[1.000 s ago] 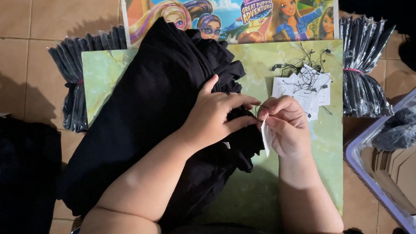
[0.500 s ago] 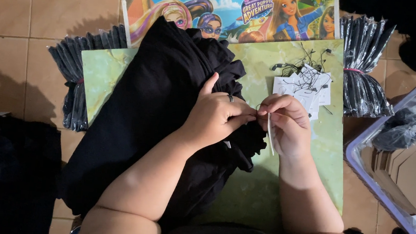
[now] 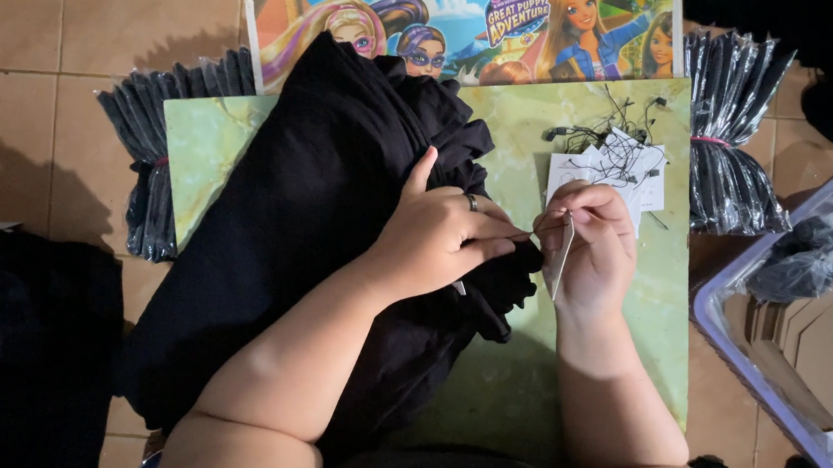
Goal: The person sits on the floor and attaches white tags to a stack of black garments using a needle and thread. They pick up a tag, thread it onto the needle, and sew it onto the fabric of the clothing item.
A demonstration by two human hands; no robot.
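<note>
Left hand (image 3: pixel 437 231) fingers pinch a black garment (image 3: pixel 318 215) on a green board (image 3: pixel 565 377), right hand (image 3: pixel 591 244) fingers clamp a white paper tag (image 3: pixel 561 262), near loose tags (image 3: pixel 613 166), bundled black packets (image 3: pixel 731 141) and a lavender basket (image 3: pixel 728 342).

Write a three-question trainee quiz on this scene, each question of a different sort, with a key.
1. True or false: the left hand rests on the black cloth.
2. The right hand pinches: A) a white tag B) scissors C) a pen.
3. Fill in: the loose tags with black strings lie on the ____ board.

Key: 1 true; 2 A; 3 green.
</note>
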